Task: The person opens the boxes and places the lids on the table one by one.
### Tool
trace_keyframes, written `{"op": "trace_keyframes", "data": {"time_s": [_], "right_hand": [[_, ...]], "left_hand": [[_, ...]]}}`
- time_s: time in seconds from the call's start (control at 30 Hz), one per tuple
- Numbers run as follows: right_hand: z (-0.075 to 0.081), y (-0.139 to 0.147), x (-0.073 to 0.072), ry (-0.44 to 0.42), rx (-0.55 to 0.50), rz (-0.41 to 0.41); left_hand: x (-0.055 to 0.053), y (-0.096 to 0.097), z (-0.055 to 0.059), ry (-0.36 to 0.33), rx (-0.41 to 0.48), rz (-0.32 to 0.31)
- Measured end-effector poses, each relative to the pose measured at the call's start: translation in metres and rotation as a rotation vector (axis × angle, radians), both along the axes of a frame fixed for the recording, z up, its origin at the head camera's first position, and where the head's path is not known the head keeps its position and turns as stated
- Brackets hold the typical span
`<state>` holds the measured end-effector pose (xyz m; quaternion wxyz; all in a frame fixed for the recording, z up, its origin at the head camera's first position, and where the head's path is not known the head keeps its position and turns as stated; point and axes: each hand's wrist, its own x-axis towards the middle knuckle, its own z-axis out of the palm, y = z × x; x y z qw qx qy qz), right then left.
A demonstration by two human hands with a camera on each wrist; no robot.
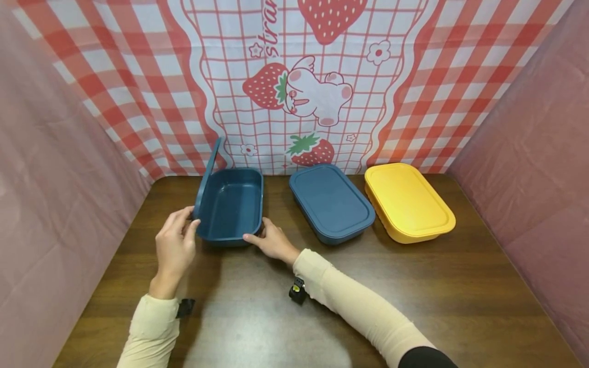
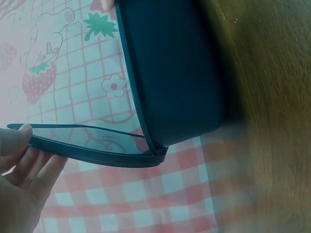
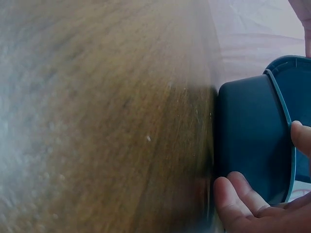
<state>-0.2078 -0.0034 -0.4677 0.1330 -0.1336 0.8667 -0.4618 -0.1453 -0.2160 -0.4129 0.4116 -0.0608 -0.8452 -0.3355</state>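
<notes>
A dark blue lunch box (image 1: 225, 242) stands uncovered at the left of the table, and nothing shows inside it. Its matching lid (image 1: 208, 174) rises steeply along the box's left side. My left hand (image 1: 174, 250) pinches the lid's near end between thumb and fingers; in the left wrist view, the lid (image 2: 97, 156) meets the box's rim at its far end. At the near right corner, my right hand (image 1: 273, 241) grips the box, thumb over the rim. The right wrist view has the fingertips (image 3: 226, 191) against the box's outer wall (image 3: 250, 126).
A closed blue lunch box (image 1: 331, 202) lies right of the uncovered one, and a closed yellow lunch box (image 1: 409, 202) lies beyond it. The wooden table (image 1: 257, 306) ends at a checked strawberry cloth (image 1: 313, 92) behind. Pink cloth (image 1: 60, 153) hangs at both sides.
</notes>
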Motion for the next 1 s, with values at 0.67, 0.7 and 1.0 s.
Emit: {"op": "trace_keyframes", "data": {"time_s": [0.67,0.7,1.0], "right_hand": [[0.002,-0.001,0.004,0.019,0.025,-0.012],[0.002,-0.001,0.004,0.019,0.027,-0.011],[0.007,0.001,0.006,0.016,0.031,-0.004]], "left_hand": [[0.001,-0.017,0.001,-0.025,0.268,0.008],[0.001,-0.018,0.001,-0.023,0.276,0.009],[0.003,-0.022,0.005,-0.038,0.364,0.046]]}}
